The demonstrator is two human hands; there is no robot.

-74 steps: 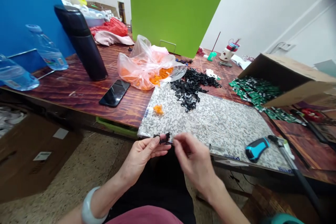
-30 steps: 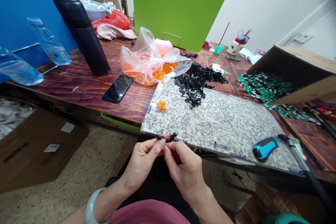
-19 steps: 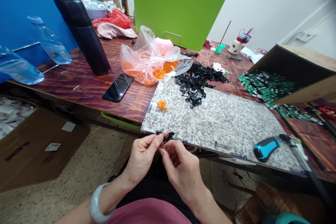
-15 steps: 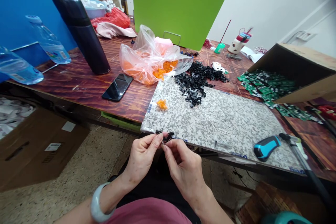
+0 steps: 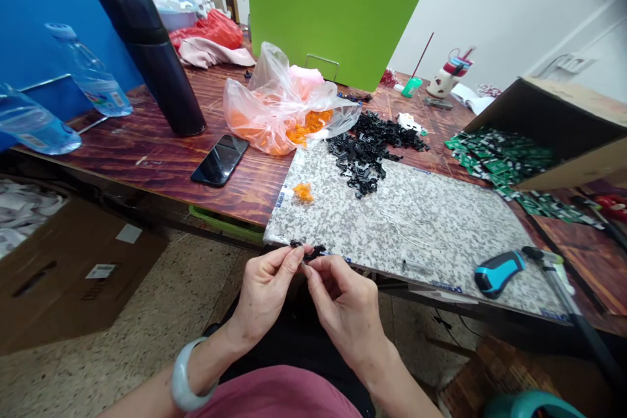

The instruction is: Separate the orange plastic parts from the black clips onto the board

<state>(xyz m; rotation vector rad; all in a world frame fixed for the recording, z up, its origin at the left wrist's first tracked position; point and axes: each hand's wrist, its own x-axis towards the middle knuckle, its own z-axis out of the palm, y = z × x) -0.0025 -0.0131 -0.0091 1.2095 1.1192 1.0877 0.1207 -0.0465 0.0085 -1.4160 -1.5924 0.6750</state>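
Observation:
My left hand (image 5: 267, 290) pinches a small black plastic part (image 5: 316, 251) just in front of the near edge of the speckled board (image 5: 343, 228). Close against it, the fingertips of my right hand (image 5: 343, 307) are pinched together at the underside of the part; a thin sliver seems to show between them, too small to name. On the board lie a little heap of orange pieces (image 5: 303, 192) and several thin clear strands (image 5: 404, 225). A pile of similar black plastic parts (image 5: 362, 150) spreads over its far edge.
A plastic bag of orange pieces (image 5: 274, 117), a phone (image 5: 220, 160) and a black flask (image 5: 151, 59) stand or lie left of the pile. To the right are a blue-black tool (image 5: 499, 273), a black-handled tool (image 5: 582, 326) and a tipped carton (image 5: 582, 124) spilling green circuit boards (image 5: 504, 157).
My right hand, apart from the left and blurred at first, has come in against the black part. Its fingertips drew back slightly, then closed in again. The left hand keeps its pinch.

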